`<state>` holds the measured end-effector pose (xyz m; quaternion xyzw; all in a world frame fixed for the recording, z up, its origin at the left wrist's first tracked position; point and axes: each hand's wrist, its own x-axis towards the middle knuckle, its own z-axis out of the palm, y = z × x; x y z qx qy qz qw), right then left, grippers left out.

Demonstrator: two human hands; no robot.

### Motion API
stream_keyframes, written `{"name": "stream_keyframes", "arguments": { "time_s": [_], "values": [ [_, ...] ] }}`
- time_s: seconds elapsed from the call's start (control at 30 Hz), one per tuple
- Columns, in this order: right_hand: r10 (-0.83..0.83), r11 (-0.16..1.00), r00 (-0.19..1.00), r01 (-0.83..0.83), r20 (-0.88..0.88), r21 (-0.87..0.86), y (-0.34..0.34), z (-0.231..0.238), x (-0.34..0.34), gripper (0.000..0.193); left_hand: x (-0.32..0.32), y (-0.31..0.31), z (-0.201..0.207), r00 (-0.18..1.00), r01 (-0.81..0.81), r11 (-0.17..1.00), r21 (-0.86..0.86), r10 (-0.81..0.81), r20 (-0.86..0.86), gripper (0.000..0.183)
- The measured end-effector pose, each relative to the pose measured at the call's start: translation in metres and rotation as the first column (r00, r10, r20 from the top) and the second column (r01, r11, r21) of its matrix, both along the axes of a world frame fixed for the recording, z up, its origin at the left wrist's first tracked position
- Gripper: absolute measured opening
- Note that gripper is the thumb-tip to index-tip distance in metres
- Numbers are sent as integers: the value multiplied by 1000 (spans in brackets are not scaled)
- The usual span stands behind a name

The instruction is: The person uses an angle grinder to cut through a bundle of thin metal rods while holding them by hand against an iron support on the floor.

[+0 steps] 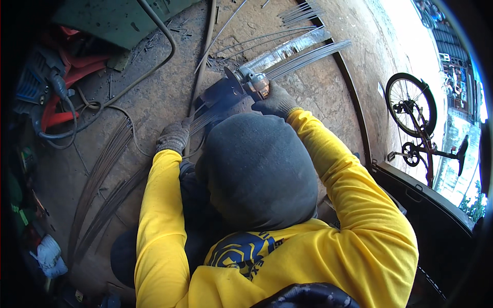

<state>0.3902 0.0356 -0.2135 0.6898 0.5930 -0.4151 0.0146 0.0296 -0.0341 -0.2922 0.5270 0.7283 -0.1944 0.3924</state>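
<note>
My right hand (279, 101), in a grey knitted glove, is wrapped round an angle grinder (258, 83). The grinder's thin disc (233, 80) stands on edge over a dark metal block (220, 95). A bundle of thin metal rods (310, 57) reaches from the upper right toward the grinder. More thin rods (201, 123) show on the block's near side, where my left hand (173, 136), gloved too, closes on them; its fingertips are partly hidden. A large rounded shape in dark grey cloth (259, 172), apparently my bent knee, covers what lies nearer.
Long bundles of rods (105, 174) lie on the floor at left. A red and blue machine (49, 84) with cables stands beyond them. A flat metal bar (287, 50) lies beside the far rods. A metal floor rail (355, 97) runs along the right, with a bicycle (418, 123) beyond.
</note>
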Motion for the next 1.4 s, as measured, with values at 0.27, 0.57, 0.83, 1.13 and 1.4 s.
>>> {"name": "stream_keyframes", "arguments": {
  "time_s": [0.27,0.57,0.83,1.13,1.4],
  "values": [
    [-202,978,979,200,-34,-49,-27,18,12,90,1,-4,13,998,-47,999,16,46,48,79],
    [-395,919,916,394,-69,-34,-51,19,36,87,14,2,42,998,15,997,-76,-11,54,79],
    [-437,899,890,436,-134,-36,-59,29,41,84,49,7,37,995,43,999,-31,-40,90,72],
    [-415,909,904,407,-105,-86,-54,46,37,83,60,26,63,1000,-10,989,-149,13,18,72],
    [-398,917,909,399,-127,-18,-59,40,38,84,45,27,66,996,-12,990,-140,25,87,72]
  ]
}}
